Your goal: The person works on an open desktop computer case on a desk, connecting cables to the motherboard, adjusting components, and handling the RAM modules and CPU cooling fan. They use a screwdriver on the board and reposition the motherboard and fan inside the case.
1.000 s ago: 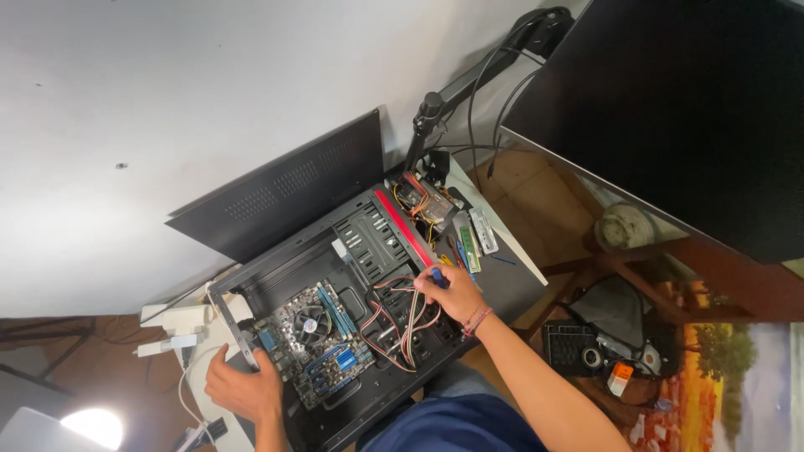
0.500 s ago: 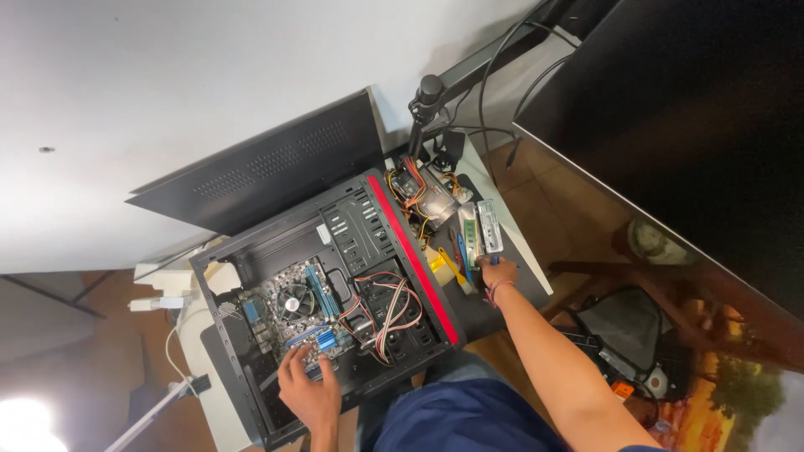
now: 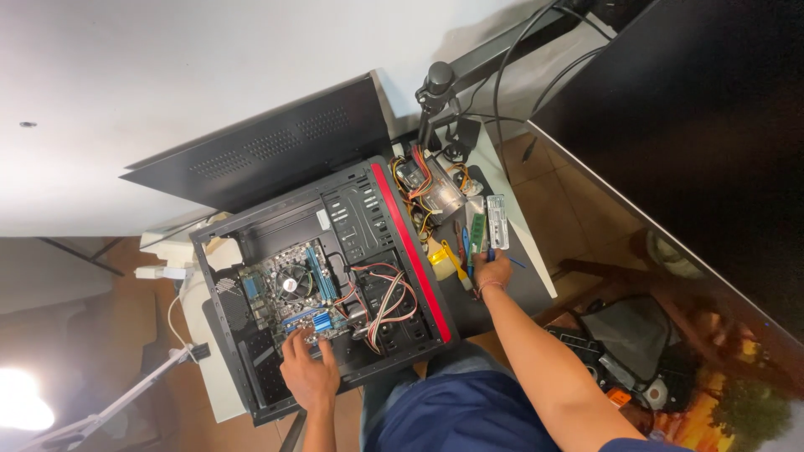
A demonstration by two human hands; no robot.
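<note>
An open black computer case (image 3: 251,393) with a red front strip lies flat on the desk. Inside it are a motherboard (image 3: 276,293) with a round fan, and a bundle of red and white cables (image 3: 385,301). My left hand (image 3: 308,370) rests with its fingers spread on the near edge of the motherboard. My right hand (image 3: 494,273) is outside the case on the dark desk mat, fingers curled at the near end of a green memory stick (image 3: 477,233). A thin blue tool (image 3: 466,248) and a yellow one (image 3: 452,259) lie beside it. What the right hand grips is hidden.
A clear plastic package (image 3: 497,221) lies next to the memory stick. A power supply with coloured wires (image 3: 431,186) sits behind the case. The case's side panel (image 3: 268,155) leans against the wall. A monitor arm (image 3: 439,84) and a large dark screen (image 3: 695,142) stand at the right.
My right hand left the cables inside the case and moved right, onto the mat by the memory stick. My left hand shifted from the case's left edge to the motherboard's near edge.
</note>
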